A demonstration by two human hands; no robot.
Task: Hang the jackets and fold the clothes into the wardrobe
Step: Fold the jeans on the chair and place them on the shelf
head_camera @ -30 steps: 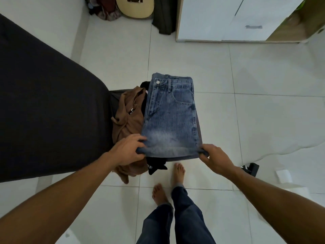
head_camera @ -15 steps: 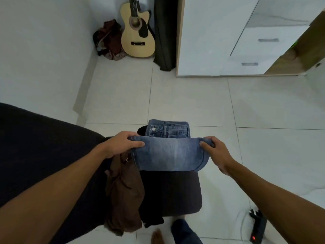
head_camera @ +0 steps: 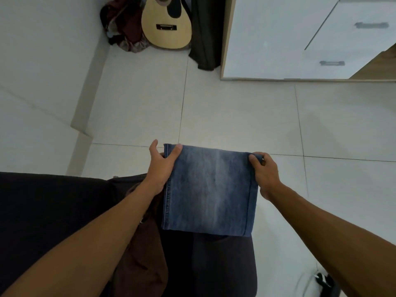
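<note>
Head view: the left hand (head_camera: pixel 159 168) pinched the far left corner of the folded blue jeans (head_camera: pixel 209 189), which lay over a dark seat (head_camera: pixel 225 264); the right hand (head_camera: pixel 264 173) gripped their far right corner.

folded jeans (head_camera: pixel 209 189) (blue), both hands gripping

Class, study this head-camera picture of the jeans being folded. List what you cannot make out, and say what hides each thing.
- Guitar neck: cut off by the top edge.
- Wardrobe interior: hidden behind its white front and cut by the edge.
- Left hand fingertips: partly behind the folded jeans.
- Brown garment: partly covered by the left forearm, too dim to identify.
- Right hand grip: fingers curl over the jeans' corner, hiding it.
</note>
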